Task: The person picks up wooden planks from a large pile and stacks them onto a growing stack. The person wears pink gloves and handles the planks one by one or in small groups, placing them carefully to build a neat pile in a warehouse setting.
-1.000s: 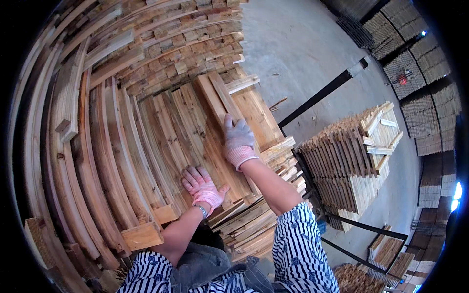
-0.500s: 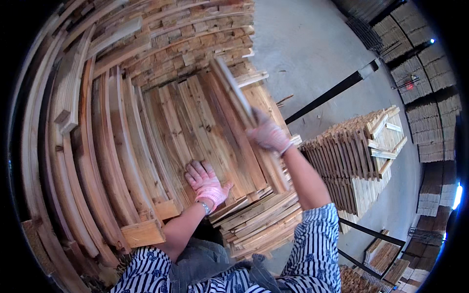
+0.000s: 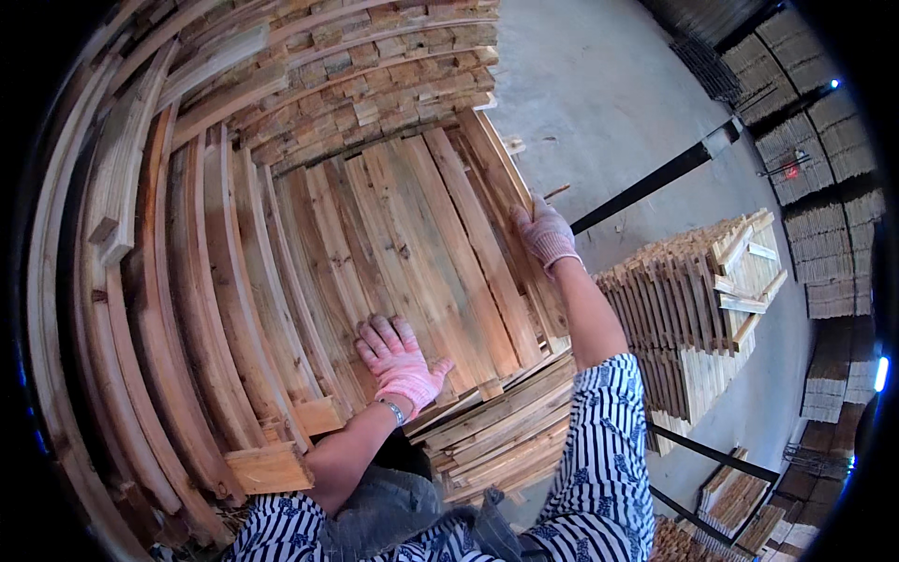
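While your left hand [image 3: 401,363] lies flat with its fingers spread wide on the row of boards [image 3: 426,244] at the center of the frame, your right hand [image 3: 546,234] touches the outermost board [image 3: 493,157], right of center. Your right thumb and fingers meet that board at its outer edge; you cannot tell from this angle whether they close around it. Side by side, the boards run slantwise from upper center toward lower center, with a narrow dark gap near the right side. Both your hands wear pale pinkish gloves, and a metal band [image 3: 393,410] circles your left wrist. Below the row, at lower center, you have more boards [image 3: 515,412] in layers. Long planks [image 3: 173,309] fill the left of the frame, and a pile of wood pieces [image 3: 393,89] shows its ends at the top. Toward the right, stacked wooden panels [image 3: 670,323] stand on the gray floor [image 3: 581,84], near a black bar [image 3: 646,184].
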Action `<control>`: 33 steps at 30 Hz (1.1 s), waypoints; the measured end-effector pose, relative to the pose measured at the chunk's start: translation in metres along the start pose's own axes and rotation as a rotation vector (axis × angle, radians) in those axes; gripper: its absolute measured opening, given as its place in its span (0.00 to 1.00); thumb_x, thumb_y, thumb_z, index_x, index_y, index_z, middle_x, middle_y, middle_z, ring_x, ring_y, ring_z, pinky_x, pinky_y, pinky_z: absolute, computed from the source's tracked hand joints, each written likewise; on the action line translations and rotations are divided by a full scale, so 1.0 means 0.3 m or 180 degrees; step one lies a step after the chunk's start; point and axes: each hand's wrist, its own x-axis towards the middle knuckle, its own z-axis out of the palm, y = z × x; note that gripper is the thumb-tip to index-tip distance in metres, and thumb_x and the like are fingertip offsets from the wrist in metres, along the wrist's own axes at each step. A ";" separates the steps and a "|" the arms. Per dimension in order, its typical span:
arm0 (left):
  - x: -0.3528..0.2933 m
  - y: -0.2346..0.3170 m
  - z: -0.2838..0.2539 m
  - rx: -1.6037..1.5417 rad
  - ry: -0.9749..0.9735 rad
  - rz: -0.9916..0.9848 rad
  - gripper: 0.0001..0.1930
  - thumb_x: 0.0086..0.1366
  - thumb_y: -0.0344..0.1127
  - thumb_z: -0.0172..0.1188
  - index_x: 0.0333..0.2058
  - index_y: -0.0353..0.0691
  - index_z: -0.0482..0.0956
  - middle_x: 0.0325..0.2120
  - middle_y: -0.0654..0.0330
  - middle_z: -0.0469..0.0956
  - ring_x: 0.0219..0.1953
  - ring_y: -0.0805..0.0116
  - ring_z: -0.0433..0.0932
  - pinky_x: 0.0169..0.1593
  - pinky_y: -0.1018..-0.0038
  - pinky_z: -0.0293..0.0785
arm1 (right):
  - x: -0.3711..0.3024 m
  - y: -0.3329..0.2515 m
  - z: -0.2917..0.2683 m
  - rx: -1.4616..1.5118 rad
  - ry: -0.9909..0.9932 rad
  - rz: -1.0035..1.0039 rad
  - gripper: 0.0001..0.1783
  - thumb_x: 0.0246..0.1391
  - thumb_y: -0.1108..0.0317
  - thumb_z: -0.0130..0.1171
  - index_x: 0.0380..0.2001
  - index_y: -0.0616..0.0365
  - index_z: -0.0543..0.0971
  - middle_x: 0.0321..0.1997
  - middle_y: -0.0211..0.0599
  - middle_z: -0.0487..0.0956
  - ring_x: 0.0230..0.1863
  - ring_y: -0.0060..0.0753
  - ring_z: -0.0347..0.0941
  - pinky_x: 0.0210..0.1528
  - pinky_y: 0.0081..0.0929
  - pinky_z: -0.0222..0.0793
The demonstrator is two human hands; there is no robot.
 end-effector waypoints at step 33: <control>-0.008 0.011 0.011 0.0043 0.0401 0.0087 0.56 0.51 0.65 0.61 0.65 0.28 0.47 0.67 0.35 0.42 0.69 0.32 0.38 0.68 0.42 0.33 | -0.102 -0.120 0.059 0.0328 -0.0053 -0.0209 0.50 0.55 0.43 0.56 0.68 0.65 0.51 0.64 0.66 0.64 0.66 0.57 0.61 0.68 0.38 0.56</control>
